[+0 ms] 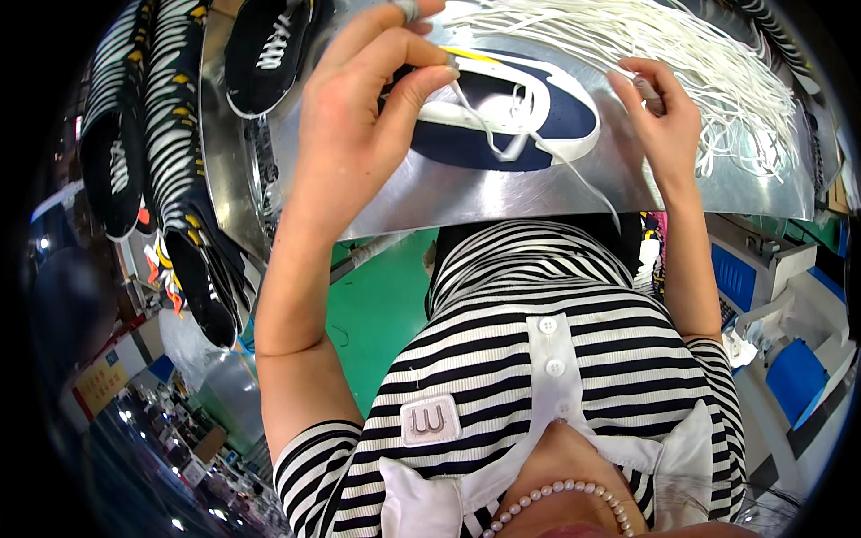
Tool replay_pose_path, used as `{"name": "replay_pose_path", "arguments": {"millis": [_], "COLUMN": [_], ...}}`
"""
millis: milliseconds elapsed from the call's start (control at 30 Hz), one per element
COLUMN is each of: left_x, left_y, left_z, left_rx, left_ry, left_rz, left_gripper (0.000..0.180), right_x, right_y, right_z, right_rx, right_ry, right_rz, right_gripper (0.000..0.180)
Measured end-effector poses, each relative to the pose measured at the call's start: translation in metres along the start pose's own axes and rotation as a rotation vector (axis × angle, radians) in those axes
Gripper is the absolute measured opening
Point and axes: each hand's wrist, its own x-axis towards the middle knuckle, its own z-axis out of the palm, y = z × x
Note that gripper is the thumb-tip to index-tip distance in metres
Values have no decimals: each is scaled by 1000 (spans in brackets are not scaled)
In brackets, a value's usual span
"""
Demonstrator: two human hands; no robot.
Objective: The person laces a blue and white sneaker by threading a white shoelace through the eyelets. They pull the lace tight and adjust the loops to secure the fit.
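White lace (502, 134) pinched by left hand (368, 99), navy shoe (511, 112), shiny metal table (430, 193)

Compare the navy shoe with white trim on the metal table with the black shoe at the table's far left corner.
The navy shoe with white trim lies between both hands, half-laced, its white lace trailing loose. The black shoe lies untouched, fully laced. Both rest on the shiny metal table.

**Navy shoe mid-lacing on metal table**

A navy shoe (502, 112) with white trim and sole lies on its side, opening toward the person. A white lace (538, 143) runs through its eyelets, one end pinched at each side, loose length trailing toward the table edge
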Motion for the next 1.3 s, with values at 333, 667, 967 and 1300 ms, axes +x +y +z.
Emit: {"name": "replay_pose_path", "arguments": {"millis": [333,667,967,1300], "left_x": [2,-13,-16,-4], "left_y": [-2,-17,-17,-45], "left_z": [59,57,61,64], "left_rx": [-13,-53,-100,-1028], "left_ry": [39,78,110,-530], "left_rz": [-73,-147,-230,-978], "left_gripper": [5,8,8,62], "right_x": [-10,-13,-14,-19], "right_y": [-42,-41,-50,-32], "right_z": [35,51,64,61], "right_rx": [946,619,442,707], "right_ry": [-390,-194,-330,-270], "right_rz": [403,167,164,378], "right_gripper": [14,24,20,35]}}
